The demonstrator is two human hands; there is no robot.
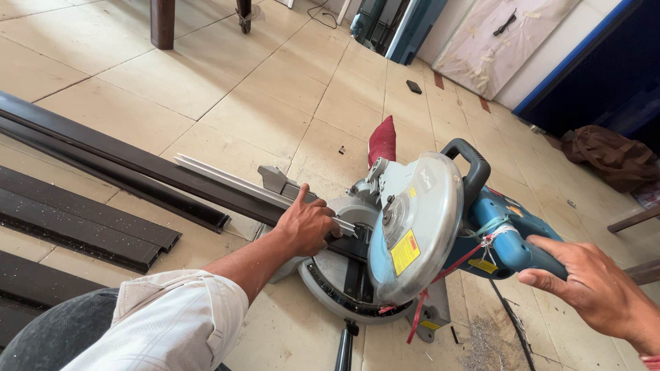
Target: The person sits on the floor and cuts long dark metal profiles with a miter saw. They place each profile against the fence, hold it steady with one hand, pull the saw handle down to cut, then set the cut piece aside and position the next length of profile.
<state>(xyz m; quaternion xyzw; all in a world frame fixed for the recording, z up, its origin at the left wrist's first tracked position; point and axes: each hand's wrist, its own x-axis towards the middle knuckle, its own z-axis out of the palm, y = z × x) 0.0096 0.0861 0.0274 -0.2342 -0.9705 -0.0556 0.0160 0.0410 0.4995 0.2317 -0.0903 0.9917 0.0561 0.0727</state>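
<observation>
We look down on a beige tiled floor [261,96], the largest thing in view. Across it from the upper left runs a long dark brown metal profile [137,165], its near end lying on the bed of the saw, with a thinner pale silver strip [227,180] along its back edge. Shorter dark brown profile offcuts [82,227] lie side by side on the tiles at the left, dusted with pale chips.

In the middle sits a blue and grey mitre saw [440,227] with a round grey blade guard [416,230] (a yellow label on its face) and a black loop handle on top; the head is raised, the guard above the profile.

Our left hand [306,223] presses flat on the dark profile just left of the guard, fingers curled down over it and thumb lifted, holding it against the fence. Our right hand [595,285] is beside the blue motor housing at the right, fingers partly open and stretched toward it, the fingertips touching or just short of it; we cannot tell which.

A small black flat object [414,86] lies on the tiles far behind.
</observation>
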